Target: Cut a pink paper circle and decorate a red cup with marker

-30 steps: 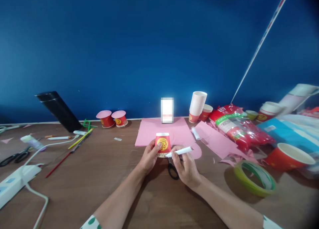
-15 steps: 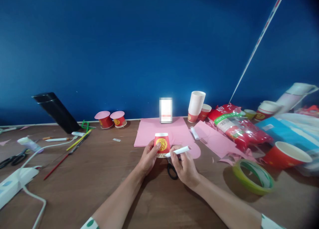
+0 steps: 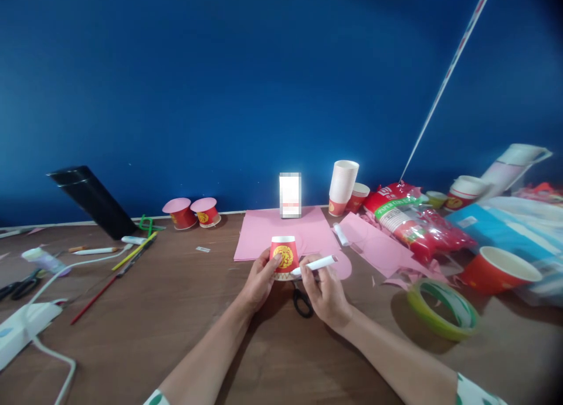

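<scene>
My left hand [image 3: 258,279] is closed round a small red paper cup [image 3: 284,256] with a yellow emblem, standing upside down on the wooden table [image 3: 176,323]. My right hand [image 3: 323,293] grips a white marker [image 3: 314,265], its tip against the cup's lower right side. Black scissors [image 3: 301,301] lie on the table under my right hand. A pink paper sheet [image 3: 285,232] lies just behind the cup.
A green tape roll [image 3: 442,309] and a red cup on its side [image 3: 499,270] lie to the right. A cup stack [image 3: 343,188], a red packet [image 3: 409,220], two pink-capped cups [image 3: 191,212], pencils [image 3: 132,251] and a white power strip [image 3: 24,328] surround them.
The view has drifted slightly, shifting everything a little left. Both hands keep their hold on the cup and marker, with little movement.
</scene>
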Demonstrator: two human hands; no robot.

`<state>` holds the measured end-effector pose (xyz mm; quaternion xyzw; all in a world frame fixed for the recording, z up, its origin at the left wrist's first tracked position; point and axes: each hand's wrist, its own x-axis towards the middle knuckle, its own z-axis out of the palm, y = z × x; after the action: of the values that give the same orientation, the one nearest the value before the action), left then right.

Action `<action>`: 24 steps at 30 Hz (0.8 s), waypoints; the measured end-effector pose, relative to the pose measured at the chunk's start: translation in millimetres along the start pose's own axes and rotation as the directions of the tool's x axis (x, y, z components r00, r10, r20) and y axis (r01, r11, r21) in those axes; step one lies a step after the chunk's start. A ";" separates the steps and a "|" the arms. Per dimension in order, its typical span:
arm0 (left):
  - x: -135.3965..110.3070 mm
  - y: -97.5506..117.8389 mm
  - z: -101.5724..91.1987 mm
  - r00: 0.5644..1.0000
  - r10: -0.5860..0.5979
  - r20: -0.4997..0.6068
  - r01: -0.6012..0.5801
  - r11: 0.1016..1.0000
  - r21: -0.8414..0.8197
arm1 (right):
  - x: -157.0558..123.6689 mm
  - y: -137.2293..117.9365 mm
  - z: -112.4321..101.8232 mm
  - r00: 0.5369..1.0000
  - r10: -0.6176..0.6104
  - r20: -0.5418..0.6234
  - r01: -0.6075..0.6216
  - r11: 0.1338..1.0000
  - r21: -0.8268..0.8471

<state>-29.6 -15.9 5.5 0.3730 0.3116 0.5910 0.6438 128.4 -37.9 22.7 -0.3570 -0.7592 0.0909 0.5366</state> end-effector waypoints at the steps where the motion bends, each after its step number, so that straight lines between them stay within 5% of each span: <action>1: 0.1 0.0 0.0 1.000 -0.001 0.003 0.001 1.000 0.001 | 0.1 -0.4 -0.4 1.000 0.002 0.000 -0.002 1.000 0.002; 24: -1.8 2.1 3.2 1.000 -0.010 -0.022 0.010 1.000 -0.008 | 0.1 -0.8 2.4 0.995 0.088 0.049 -0.089 0.996 0.024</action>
<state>-28.1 -18.0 8.9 0.3622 0.3183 0.5930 0.6449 125.9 -37.9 22.2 -0.3810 -0.7539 0.1331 0.5184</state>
